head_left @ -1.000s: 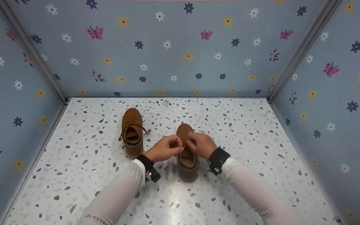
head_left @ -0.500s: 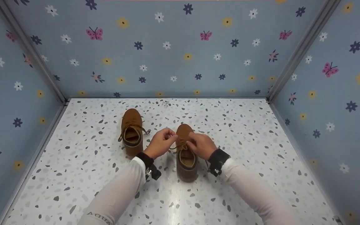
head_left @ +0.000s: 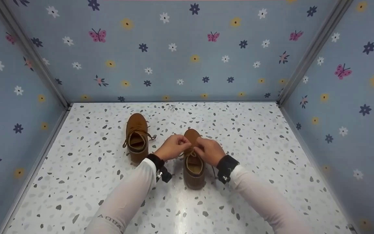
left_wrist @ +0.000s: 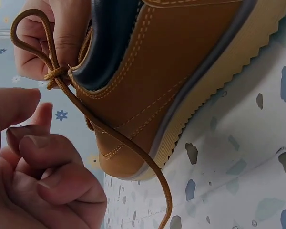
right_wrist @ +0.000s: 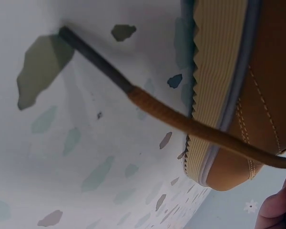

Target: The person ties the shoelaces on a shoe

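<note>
A brown lace-up shoe (head_left: 194, 180) stands toe away from me, just right of the middle. My right hand (head_left: 210, 151) is over its front, thumb and fingers pinching at the shoelace knot (left_wrist: 55, 75), from which one loop sticks up. My left hand (head_left: 173, 148) is on the left of the laces. In the left wrist view its fingers curl loosely, the thumb apart from them, nothing held. One shoelace end (left_wrist: 133, 149) hangs down the shoe's side past that hand. The other shoelace end (right_wrist: 181, 123), with a dark tip, trails over the sole edge in the right wrist view.
A matching brown shoe (head_left: 137, 126) stands to the left, its lace ends hanging at both sides. Both shoes rest on a white speckled tabletop (head_left: 255, 130). Blue flowered panels (head_left: 187, 45) wall in the back and both sides.
My left hand drew away left from the laces, then came back right, close beside the knot. My right hand has stayed over the laces; the shoes have not moved.
</note>
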`<state>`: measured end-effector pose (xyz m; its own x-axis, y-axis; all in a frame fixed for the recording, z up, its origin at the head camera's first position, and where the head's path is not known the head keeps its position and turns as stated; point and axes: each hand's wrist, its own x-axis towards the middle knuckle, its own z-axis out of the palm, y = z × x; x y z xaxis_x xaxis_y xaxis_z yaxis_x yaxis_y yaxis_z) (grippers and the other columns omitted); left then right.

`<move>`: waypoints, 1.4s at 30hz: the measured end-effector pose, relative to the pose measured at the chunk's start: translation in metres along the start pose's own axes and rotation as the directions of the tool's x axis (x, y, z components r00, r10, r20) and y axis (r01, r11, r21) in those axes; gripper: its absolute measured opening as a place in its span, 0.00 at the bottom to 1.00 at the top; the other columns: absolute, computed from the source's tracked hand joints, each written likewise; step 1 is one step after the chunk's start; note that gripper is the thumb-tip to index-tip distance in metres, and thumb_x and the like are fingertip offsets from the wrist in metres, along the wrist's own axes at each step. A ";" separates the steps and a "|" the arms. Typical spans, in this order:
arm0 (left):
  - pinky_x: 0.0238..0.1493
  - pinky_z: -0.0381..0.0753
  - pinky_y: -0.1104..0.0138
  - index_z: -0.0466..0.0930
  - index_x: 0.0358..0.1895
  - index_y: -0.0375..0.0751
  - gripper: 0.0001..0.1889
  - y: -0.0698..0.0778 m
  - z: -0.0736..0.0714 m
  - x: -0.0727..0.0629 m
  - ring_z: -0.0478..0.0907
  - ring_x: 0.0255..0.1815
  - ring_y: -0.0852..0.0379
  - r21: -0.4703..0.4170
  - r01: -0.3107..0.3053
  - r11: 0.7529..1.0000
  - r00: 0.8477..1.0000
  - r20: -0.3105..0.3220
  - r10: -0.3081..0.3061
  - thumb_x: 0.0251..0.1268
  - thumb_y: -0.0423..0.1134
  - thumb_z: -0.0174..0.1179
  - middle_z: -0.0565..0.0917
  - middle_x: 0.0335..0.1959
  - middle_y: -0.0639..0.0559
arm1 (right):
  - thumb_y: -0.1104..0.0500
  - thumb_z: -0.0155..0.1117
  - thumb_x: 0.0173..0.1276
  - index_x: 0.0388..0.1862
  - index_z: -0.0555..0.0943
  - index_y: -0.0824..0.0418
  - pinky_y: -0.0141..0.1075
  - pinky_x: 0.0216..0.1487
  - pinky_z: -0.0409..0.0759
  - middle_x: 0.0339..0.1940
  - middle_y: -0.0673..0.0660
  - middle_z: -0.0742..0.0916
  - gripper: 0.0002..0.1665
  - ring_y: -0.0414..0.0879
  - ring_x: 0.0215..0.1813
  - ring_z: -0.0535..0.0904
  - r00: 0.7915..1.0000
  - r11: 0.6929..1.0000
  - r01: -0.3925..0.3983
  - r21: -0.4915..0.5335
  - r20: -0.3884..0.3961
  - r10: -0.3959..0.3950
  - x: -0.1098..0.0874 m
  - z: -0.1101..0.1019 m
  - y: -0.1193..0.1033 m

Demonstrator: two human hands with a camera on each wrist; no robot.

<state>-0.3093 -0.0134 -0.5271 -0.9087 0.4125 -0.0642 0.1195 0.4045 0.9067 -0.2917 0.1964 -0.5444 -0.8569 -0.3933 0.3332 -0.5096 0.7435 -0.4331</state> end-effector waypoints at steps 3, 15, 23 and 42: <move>0.31 0.75 0.70 0.86 0.42 0.39 0.08 0.002 0.000 0.001 0.74 0.28 0.62 0.015 0.012 1.000 1.000 0.026 -0.012 0.74 0.40 0.62 0.81 0.30 0.56 | 0.58 0.70 0.71 0.31 0.75 0.57 0.33 0.31 0.76 0.26 0.52 0.83 0.13 0.42 0.29 0.77 1.000 1.000 -0.005 0.003 -0.002 0.005 0.000 0.000 -0.001; 0.26 0.68 0.69 0.77 0.29 0.47 0.10 0.006 -0.004 0.005 0.68 0.22 0.61 0.102 0.013 0.995 0.985 0.170 -0.030 0.73 0.36 0.54 0.71 0.21 0.58 | 0.56 0.71 0.71 0.33 0.79 0.56 0.35 0.35 0.79 0.29 0.52 0.85 0.10 0.43 0.32 0.80 0.999 0.999 -0.044 -0.005 0.030 0.045 0.001 -0.003 -0.003; 0.34 0.74 0.69 0.83 0.43 0.38 0.10 0.001 0.000 0.003 0.74 0.31 0.60 0.079 0.015 0.997 0.992 0.126 -0.025 0.75 0.38 0.53 0.77 0.32 0.55 | 0.56 0.72 0.70 0.36 0.82 0.55 0.37 0.37 0.78 0.31 0.52 0.86 0.07 0.43 0.34 0.78 0.998 0.998 -0.053 0.023 0.042 0.052 0.001 -0.008 -0.003; 0.36 0.74 0.68 0.81 0.46 0.36 0.11 -0.009 -0.002 -0.005 0.74 0.32 0.59 0.002 0.008 1.000 0.996 0.093 -0.008 0.80 0.39 0.51 0.77 0.32 0.52 | 0.60 0.79 0.61 0.50 0.81 0.61 0.34 0.42 0.80 0.41 0.56 0.84 0.21 0.49 0.42 0.81 0.989 0.990 0.114 0.082 0.084 -0.121 -0.016 -0.031 0.002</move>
<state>-0.3064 -0.0210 -0.5336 -0.8683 0.4836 -0.1104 0.1131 0.4098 0.9052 -0.2766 0.2212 -0.5251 -0.7923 -0.5245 0.3116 -0.6088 0.6467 -0.4596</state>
